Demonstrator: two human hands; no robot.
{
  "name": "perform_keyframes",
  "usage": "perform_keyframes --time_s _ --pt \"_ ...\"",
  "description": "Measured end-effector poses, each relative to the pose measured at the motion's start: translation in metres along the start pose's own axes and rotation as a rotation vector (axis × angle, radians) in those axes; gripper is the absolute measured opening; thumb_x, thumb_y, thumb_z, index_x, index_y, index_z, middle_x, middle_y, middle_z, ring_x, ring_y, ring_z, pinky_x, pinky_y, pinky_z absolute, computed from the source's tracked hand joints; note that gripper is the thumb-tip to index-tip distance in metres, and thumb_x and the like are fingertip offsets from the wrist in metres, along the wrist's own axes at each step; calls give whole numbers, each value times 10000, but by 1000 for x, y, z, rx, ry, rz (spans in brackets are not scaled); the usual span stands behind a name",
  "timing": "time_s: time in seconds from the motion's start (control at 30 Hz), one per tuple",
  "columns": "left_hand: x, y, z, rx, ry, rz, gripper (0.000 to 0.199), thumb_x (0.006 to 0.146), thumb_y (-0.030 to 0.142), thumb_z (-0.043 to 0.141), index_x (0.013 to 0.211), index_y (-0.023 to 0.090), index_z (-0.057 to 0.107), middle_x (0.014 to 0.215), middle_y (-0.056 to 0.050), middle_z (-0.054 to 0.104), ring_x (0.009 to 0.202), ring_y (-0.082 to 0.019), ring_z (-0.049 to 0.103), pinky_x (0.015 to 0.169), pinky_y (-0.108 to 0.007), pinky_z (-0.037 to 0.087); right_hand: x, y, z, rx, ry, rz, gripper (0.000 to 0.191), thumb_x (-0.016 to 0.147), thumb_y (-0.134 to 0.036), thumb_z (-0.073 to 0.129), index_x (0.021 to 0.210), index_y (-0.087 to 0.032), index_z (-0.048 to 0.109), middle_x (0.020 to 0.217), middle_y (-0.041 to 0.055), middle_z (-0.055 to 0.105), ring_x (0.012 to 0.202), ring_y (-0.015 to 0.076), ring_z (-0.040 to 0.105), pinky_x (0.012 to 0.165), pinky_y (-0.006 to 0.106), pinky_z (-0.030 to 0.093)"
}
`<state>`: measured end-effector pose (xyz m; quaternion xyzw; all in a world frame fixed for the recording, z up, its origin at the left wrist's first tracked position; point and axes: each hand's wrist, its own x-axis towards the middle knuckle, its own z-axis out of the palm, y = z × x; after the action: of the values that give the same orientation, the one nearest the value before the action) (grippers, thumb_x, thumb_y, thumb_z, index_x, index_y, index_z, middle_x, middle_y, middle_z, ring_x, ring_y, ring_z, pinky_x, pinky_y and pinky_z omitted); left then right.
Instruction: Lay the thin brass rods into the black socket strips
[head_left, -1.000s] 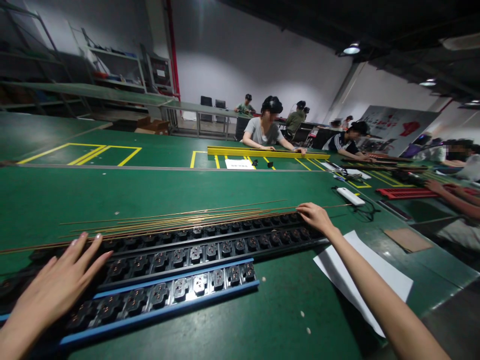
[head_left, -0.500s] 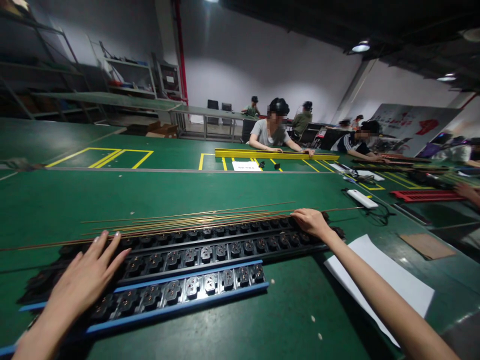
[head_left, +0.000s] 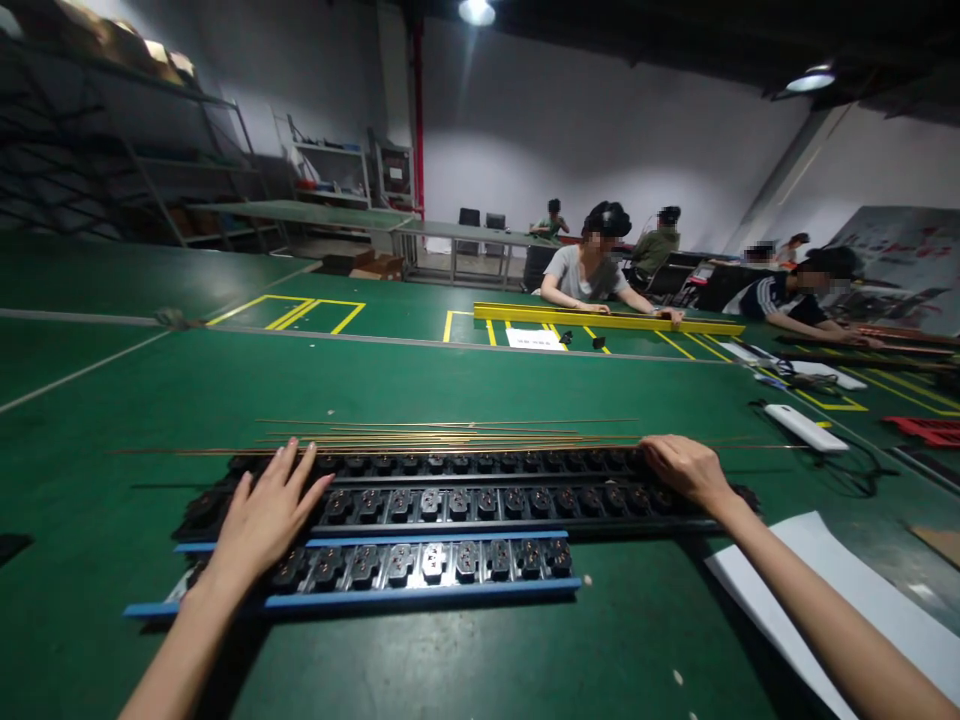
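Black strips of socket modules lie side by side on the green table, and a shorter row in front has a blue channel along its edges. Thin brass-coloured rods are spread just behind the rear strip. My left hand rests with spread fingers across the left part of the strips, its fingertips near the rods. At the right end of the rear strip, my right hand is closed, seemingly pinching a long thin rod whose ends extend past both hands. Its fingertips are partly hidden.
White paper lies under my right forearm. Beyond it are a white power strip and black cables. Across the table, a person in a grey shirt handles a yellow channel; another person works further right.
The view has swung, so the scene sits further right and looks more level. Both hands stay at about the same places on the strips, the right one still closed at the rod.
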<state>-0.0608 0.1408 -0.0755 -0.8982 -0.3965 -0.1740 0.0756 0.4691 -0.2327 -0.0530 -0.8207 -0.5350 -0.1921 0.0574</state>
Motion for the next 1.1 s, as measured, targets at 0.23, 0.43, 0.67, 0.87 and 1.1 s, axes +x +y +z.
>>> perform_keyframes --time_s 0.23,0.43,0.67,0.87,1.1 --pt "10 19 -4 35 58 -2 500 914 383 331 1374 202 408 1477 -146 327 1327 -294 360 1057 -552 274 -15 18 10 90 117 -45 280 867 -360 456 971 -228 680 1021 38 708 929 209 660 854 322 500" --pt "32 48 -18 -86 121 175 409 917 298 391 1312 258 488 1384 -92 482 1298 -256 413 1071 -502 286 -17 19 15 126 204 -102 273 867 -354 467 991 -240 681 1019 27 709 926 204 668 846 329 524" --pt "46 55 -20 -216 81 271 352 915 237 361 1117 246 649 1128 -43 678 1140 -236 575 1080 -487 295 -5 10 10 122 174 -105 280 871 -350 454 976 -234 686 1007 32 712 905 188 671 850 312 515" --pt "42 54 -16 -212 45 215 356 908 235 370 1122 241 655 1146 -52 670 1033 -215 634 877 -312 484 -2 2 10 88 174 -91 310 889 -373 428 962 -230 693 994 44 714 889 193 666 800 307 510" --pt "63 50 -23 -192 -77 120 325 903 256 408 1104 274 663 1127 -27 681 1012 -206 640 802 -266 479 32 6 2 217 -49 -58 319 851 -409 453 1024 -256 674 1063 28 690 928 197 645 741 275 484"
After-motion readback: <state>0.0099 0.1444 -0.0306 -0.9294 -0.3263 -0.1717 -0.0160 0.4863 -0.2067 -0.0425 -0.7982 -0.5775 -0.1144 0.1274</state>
